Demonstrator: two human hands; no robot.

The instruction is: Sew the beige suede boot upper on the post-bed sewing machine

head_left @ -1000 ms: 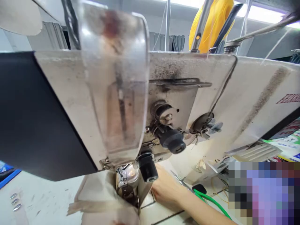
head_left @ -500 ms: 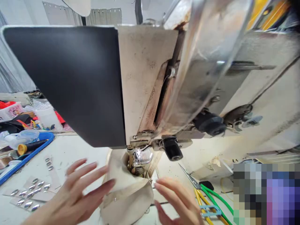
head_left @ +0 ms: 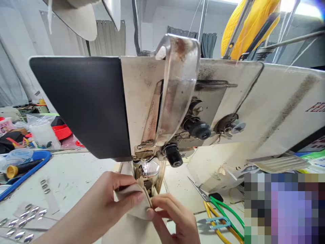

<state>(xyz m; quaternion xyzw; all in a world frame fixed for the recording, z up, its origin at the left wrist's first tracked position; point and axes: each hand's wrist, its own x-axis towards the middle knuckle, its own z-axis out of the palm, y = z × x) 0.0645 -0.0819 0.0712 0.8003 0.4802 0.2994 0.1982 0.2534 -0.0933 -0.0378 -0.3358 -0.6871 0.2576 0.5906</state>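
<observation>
A beige piece of fabric is folded upward in front of the presser foot of a sewing machine. My left hand pinches its folded upper edge between thumb and fingers. On the other side, my right hand has its thumb and fingertips closed on the fabric's right edge. The hands are close together, just below the needle area. Part of the fabric is hidden behind my fingers, and its lower part hangs toward me.
Shiny oval metal pieces lie on strips at the left, near a blue tray of supplies. Green-handled scissors, a yellow-handled tool and a light-blue plastic piece lie to the right. A yellow thread cone stands behind the machine.
Both hands were apart with fingers spread beside the fabric. They have come together and closed on it, lifting its edge into a fold. The view has shifted, showing more of the machine.
</observation>
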